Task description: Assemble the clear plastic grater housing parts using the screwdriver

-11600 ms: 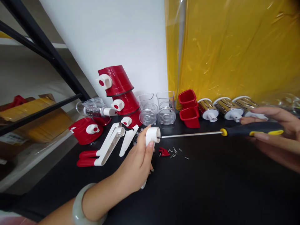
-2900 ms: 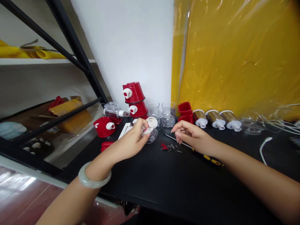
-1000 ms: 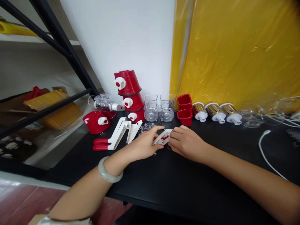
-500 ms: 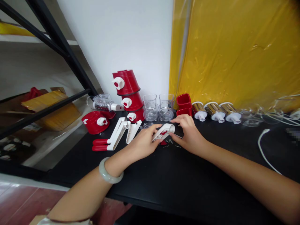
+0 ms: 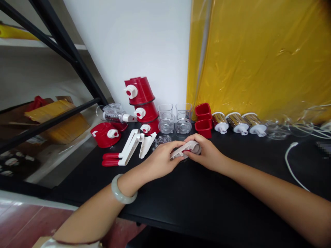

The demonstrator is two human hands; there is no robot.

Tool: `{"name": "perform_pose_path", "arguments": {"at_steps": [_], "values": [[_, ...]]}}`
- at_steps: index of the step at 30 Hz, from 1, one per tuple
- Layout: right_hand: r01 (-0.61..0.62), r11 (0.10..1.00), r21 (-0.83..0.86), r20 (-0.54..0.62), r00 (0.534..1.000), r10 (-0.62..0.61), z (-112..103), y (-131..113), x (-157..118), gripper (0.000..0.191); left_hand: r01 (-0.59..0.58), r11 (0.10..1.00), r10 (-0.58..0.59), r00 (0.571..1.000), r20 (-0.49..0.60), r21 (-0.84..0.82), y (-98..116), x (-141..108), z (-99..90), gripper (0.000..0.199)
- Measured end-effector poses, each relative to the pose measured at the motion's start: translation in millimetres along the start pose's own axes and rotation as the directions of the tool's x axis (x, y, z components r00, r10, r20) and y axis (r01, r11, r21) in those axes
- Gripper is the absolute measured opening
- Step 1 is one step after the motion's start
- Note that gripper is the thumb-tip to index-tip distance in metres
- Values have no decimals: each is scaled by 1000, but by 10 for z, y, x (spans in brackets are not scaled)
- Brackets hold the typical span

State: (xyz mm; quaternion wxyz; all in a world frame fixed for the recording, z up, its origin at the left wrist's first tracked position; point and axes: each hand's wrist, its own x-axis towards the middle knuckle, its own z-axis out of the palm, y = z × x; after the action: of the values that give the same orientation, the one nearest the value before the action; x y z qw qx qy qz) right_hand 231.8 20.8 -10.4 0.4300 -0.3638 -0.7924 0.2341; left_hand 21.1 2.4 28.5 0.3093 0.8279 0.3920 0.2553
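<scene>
Between both hands is a white plastic crank handle [image 5: 191,146] with a small red part showing inside its hollow side. My left hand [image 5: 163,157] is closed on its narrow left end, thumb below and fingers above. At the rounded right end, my right hand [image 5: 207,151] also grips it, with the thumb pressed near the red part. Just left of my left hand lie white crank handles [image 5: 131,144] with red grips and a separate white piece [image 5: 146,145]. A clear plastic part [image 5: 162,140] sits behind my left hand.
Red grater bases [image 5: 144,112] stand stacked by the wall, next to clear hoppers [image 5: 183,119]. Further right are red pushers [image 5: 203,120], metal grater drums [image 5: 236,123] and a white cable [image 5: 289,165]. A partly assembled grater [image 5: 113,115] and a red base [image 5: 104,135] stand at left.
My right hand has moved left and closed around the handle's rounded end. The handle has tilted and shifted slightly right. The small metal pieces below are now mostly hidden.
</scene>
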Motion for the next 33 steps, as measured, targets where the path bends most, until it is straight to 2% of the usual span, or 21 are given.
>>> {"name": "perform_pose_path", "arguments": {"at_steps": [7, 13, 22, 28, 31, 33], "values": [[-53, 999, 8, -10, 999, 53, 29, -27, -23, 28, -8, 1000, 8, 1000, -26, 22, 0, -14, 30, 37], [-40, 997, 73, 48, 998, 37, 24, 3, -27, 30, 6, 1000, -5, 1000, 23, -15, 0, -10, 21, 37], [-86, 990, 115, 97, 992, 75, 23, 39, -21, 31, -33, 993, 28, 998, 52, 113, 5, -20, -4, 40], [-141, 986, 85, 92, 987, 134, 45, 45, -11, 27, -112, 987, 108, 993, 47, 112, -59, -13, 30, 44], [-138, 986, 96, 89, 988, 130, 28, 19, -13, 29, -110, 987, 106, 994, 39, 120, -23, -8, 33, 36], [-124, 985, 119, 101, 989, 112, -18, -33, -9, 34, -94, 983, 86, 995, 56, 158, 80, -41, -27, 26]]}}
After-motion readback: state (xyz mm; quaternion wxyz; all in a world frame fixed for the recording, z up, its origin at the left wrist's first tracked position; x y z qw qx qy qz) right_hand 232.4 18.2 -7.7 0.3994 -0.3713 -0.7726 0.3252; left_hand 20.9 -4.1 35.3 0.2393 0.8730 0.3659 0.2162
